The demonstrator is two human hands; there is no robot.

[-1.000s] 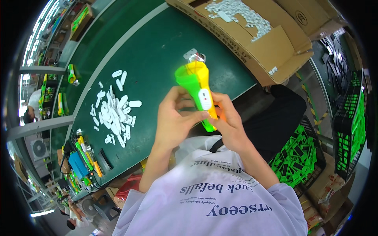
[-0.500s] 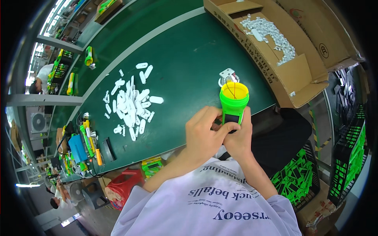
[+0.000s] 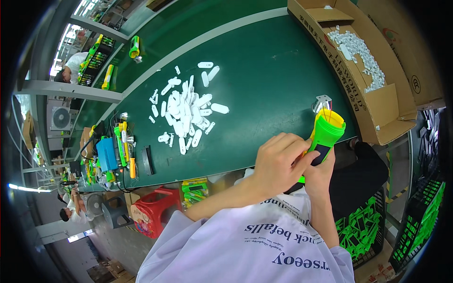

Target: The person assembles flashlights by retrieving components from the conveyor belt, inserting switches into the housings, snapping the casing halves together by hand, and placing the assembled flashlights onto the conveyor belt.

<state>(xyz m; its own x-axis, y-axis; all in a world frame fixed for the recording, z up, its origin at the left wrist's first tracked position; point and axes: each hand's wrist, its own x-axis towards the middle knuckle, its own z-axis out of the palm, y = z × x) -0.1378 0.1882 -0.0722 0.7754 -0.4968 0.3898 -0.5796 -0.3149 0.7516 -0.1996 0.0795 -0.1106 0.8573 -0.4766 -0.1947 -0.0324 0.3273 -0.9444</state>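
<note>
A green flashlight body (image 3: 329,131) with a yellow inside and a dark panel on its side is tilted, its wide mouth up and to the right. My right hand (image 3: 322,177) is wrapped round its lower part. My left hand (image 3: 284,158) is closed against its left side, fingertips and thumb pressed at the yellow and dark part; whether a small piece sits between them is hidden. Thin wires run from the mouth to a small silver lamp part (image 3: 322,102), just beyond it over the green table. A pile of white oval plastic pieces (image 3: 186,108) lies to the left.
An open cardboard box (image 3: 347,70) with small white parts stands at the far right. Tools and a blue case (image 3: 106,153) crowd the table's left end. A black crate of green parts (image 3: 361,231) sits low on the right, near a red stool (image 3: 153,212) on the left.
The view has turned, so the table has shifted rightward in the picture. The flashlight body has tipped to the right, and my left fingers have moved up along its side.
</note>
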